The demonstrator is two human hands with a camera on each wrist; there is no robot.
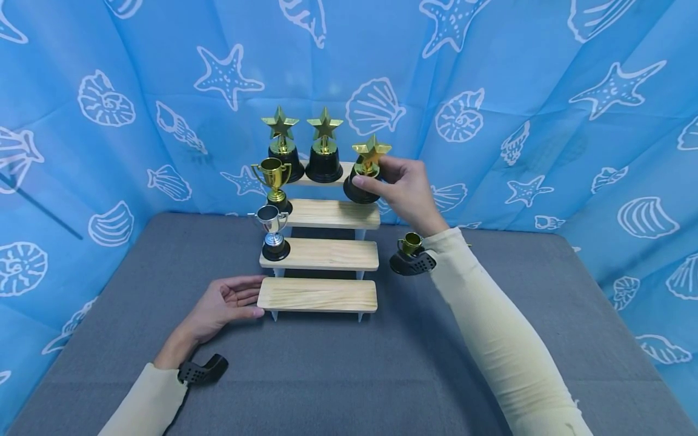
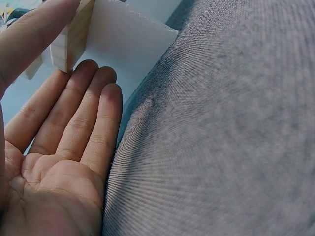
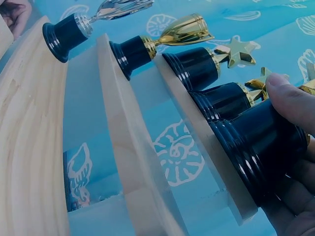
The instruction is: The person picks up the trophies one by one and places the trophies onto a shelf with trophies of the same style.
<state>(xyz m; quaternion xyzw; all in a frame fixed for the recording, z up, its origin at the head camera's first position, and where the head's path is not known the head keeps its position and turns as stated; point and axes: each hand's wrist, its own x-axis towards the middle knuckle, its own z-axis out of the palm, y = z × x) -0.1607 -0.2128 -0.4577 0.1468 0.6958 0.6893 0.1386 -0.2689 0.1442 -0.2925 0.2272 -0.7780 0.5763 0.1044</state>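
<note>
While my left hand [image 1: 226, 306] lies flat and relaxed against the end of the lowest wooden step [image 1: 317, 295], my right hand [image 1: 406, 191] pinches a gold star trophy [image 1: 366, 169] by its black base, touching the top step's edge.

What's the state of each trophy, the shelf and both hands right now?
Third star trophy: held by right hand, tilted, at top step's right end.
Two star trophies: upright on top step.
Gold cup: upright, second step, left end.
Silver cup: upright, third step, left end.
Stepped wooden shelf: standing on grey mat, bottom step bare.
Left hand: flat, fingers straight, touching bottom step's left end.
</note>
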